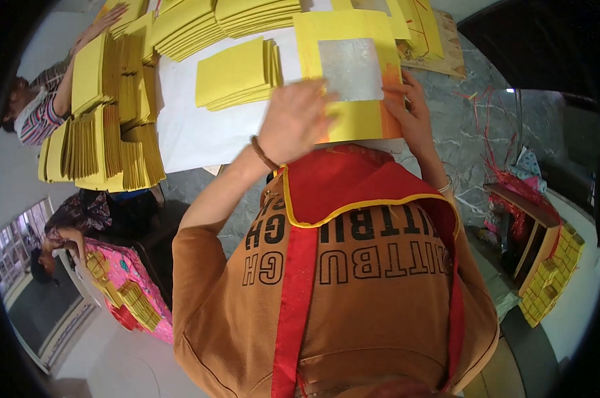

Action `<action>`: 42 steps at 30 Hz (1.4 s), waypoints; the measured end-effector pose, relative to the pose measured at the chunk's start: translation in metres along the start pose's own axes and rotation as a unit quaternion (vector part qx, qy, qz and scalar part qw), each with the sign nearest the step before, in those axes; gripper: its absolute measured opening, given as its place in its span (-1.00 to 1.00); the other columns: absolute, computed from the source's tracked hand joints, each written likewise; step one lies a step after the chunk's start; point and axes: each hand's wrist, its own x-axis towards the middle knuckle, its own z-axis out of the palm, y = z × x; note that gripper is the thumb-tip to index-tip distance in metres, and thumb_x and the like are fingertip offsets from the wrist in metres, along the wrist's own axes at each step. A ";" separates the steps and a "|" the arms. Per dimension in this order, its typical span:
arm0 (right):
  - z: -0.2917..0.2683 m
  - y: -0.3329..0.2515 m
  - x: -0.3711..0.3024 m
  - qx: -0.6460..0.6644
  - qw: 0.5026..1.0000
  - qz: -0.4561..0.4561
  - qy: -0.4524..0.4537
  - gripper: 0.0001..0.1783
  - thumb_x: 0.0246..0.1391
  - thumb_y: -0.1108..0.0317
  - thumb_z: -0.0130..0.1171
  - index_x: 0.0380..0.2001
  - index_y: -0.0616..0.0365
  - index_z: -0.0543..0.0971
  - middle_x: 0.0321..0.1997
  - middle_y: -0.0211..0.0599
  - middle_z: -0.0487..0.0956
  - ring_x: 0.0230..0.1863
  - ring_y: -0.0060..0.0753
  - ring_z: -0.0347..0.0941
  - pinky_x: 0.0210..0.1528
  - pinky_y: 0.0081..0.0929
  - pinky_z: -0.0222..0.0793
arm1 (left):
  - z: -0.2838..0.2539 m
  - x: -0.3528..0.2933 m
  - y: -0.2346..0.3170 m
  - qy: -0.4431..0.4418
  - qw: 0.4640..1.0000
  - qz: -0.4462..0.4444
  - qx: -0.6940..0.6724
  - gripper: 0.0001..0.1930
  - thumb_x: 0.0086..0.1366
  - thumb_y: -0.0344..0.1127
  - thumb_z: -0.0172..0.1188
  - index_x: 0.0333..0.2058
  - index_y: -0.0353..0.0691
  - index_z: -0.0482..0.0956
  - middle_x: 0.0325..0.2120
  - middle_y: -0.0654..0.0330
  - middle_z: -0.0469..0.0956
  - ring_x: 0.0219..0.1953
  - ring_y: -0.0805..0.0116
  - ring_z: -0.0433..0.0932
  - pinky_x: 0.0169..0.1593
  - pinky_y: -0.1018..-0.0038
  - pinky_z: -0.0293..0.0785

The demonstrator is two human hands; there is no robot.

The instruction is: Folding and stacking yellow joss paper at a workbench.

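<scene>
A yellow paper sheet with a silver rectangle in its middle and orange bands lies in front of me. My right hand rests at its right edge, thumb and fingers spread on the paper. Over its left side is my left hand, bent at the knuckles; its fingertips are smeared by motion, so what they hold, if anything, is unclear. To the left of the sheet sits a small stack of folded yellow paper on the white table top.
Bundles of folded yellow paper line the table's left side, and more stacks stand at the back. Two other people are at the left, one reaching toward the stacks. Red strings hang at the right, near a wooden rack.
</scene>
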 end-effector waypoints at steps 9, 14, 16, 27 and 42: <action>0.000 0.006 0.001 0.136 0.987 0.080 0.013 -0.73 0.08 0.25 0.09 -0.20 0.15 0.55 0.21 -0.27 0.19 0.19 -0.41 0.16 0.13 -0.46 0.14 | 0.009 0.014 0.029 -0.062 0.995 0.082 -0.004 -0.71 0.06 -0.24 0.21 -0.23 -0.22 0.52 -0.22 0.17 0.47 -0.23 0.24 0.40 -0.19 0.39 0.30; -0.004 0.001 0.004 0.218 0.968 0.122 0.006 -0.56 0.21 0.08 -0.14 -0.18 0.23 0.55 0.22 -0.27 0.19 0.17 -0.43 0.17 0.15 -0.48 0.10 | 0.010 0.020 0.025 -0.044 0.989 0.031 -0.135 -0.87 0.10 -0.38 0.17 -0.39 -0.31 0.54 -0.47 0.09 0.50 -0.42 0.19 0.45 -0.33 0.40 0.38; -0.005 -0.002 0.004 0.194 0.973 0.122 -0.001 -0.50 0.23 0.04 -0.21 -0.18 0.24 0.55 0.22 -0.27 0.20 0.17 -0.42 0.18 0.16 -0.48 0.08 | 0.009 0.022 0.025 -0.046 0.988 0.000 -0.145 -0.89 0.12 -0.41 0.14 -0.41 -0.34 0.54 -0.54 0.07 0.49 -0.46 0.16 0.46 -0.36 0.39 0.39; -0.006 0.002 0.004 0.186 0.975 0.119 -0.030 -0.45 0.25 -0.02 -0.30 -0.02 0.21 0.44 0.29 -0.25 0.13 0.24 -0.35 0.12 0.19 -0.40 0.09 | 0.012 0.023 0.016 -0.074 0.964 -0.111 -0.231 -0.88 0.15 -0.41 0.11 -0.40 -0.35 0.52 -0.56 0.14 0.50 -0.56 0.44 0.45 -0.47 0.53 0.35; -0.020 0.010 -0.007 0.194 0.977 0.048 -0.078 -0.62 0.16 0.12 -0.08 -0.08 0.08 0.51 0.25 -0.28 0.15 0.28 -0.33 0.04 0.26 -0.38 -0.08 | 0.023 0.021 0.011 0.005 0.985 0.162 -0.054 -0.74 0.12 -0.46 0.08 -0.17 -0.16 0.53 -0.30 0.14 0.50 -0.40 0.23 0.45 -0.40 0.50 0.39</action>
